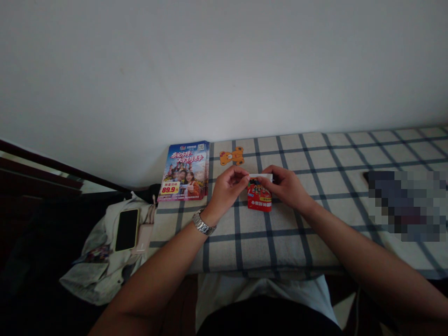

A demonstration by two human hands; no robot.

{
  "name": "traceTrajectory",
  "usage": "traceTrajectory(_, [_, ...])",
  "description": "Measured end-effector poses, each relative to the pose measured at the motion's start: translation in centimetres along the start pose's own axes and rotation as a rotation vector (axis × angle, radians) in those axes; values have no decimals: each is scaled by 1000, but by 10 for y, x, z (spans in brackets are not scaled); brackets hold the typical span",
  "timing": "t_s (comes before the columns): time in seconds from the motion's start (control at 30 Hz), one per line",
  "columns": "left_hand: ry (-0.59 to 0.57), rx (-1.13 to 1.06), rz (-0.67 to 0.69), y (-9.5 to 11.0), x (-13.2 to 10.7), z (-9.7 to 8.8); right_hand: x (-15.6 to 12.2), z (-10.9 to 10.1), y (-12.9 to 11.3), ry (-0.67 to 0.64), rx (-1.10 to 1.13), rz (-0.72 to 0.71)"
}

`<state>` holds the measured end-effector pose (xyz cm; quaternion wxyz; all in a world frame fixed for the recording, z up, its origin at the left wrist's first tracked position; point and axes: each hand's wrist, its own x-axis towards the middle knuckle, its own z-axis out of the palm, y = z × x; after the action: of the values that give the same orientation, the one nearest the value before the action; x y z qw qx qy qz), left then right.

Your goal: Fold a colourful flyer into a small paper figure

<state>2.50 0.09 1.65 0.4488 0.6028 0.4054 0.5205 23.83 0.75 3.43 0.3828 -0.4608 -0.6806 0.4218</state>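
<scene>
A small red leaflet [259,199], printed with figures and lettering that appears upside down, is upright or lying back just above the checked tablecloth; I cannot tell which. A white strip shows along its top edge, where the paper looks folded. My left hand [231,183], with a metal watch on the wrist, pinches its upper left corner between thumb and fingers. At the upper right, my right hand [284,184] is closed on the same edge, its thumb across the printed face. Left of my hands lies a stack of blue and pink flyers [185,170].
A bear-shaped picture [231,156] lies behind my hands on the checked cloth [329,158]. Blurred-out items [406,205] sit at the right. To the left, below the table edge, a phone [127,229] rests on a pale bag [101,242]. A wall stands behind.
</scene>
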Motion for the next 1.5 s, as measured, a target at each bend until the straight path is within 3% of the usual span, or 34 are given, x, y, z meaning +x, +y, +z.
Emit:
traceTrajectory(0.33, [-44, 56, -15, 7, -1, 0, -1, -2, -4, -22, -14, -14])
traceTrajectory(0.6, [39, 107, 38, 11, 0, -2, 0, -2, -3, -50, 166, -2])
traceTrajectory(0.77, [98, 106, 55, 11, 2, -5, 3, -5, 4, -13, 285, 42])
traceTrajectory(1.5, [88, 142, 126, 13, 1, -5, 5, -3, 6, 68, 455, 72])
